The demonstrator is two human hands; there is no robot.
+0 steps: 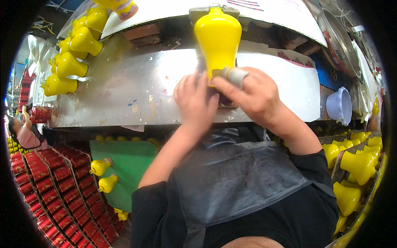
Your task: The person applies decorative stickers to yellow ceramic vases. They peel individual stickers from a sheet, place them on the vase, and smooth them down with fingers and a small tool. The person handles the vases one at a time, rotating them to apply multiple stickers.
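— Where is the central vase?
— Straight ahead, at the middle of the workbench.
— And around it?
— Left, a row of vases; right, a tub; near left, a board with two smaller vases at its left edge.

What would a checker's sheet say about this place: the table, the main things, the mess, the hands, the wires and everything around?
Surface: metal table, specked with coloured flecks.
Job's things: yellow bottle, foot end toward the person.
Clutter: row of yellow bottles at the table's left; pale lilac tub at the right.
Hands: left hand and right hand at the bottle's foot; a grey roll-shaped piece at the right hand, held or worn, unclear.
Cables: thin pale strands upper right; cannot tell if cables.
Surroundings: red packages, green board, another person at left.
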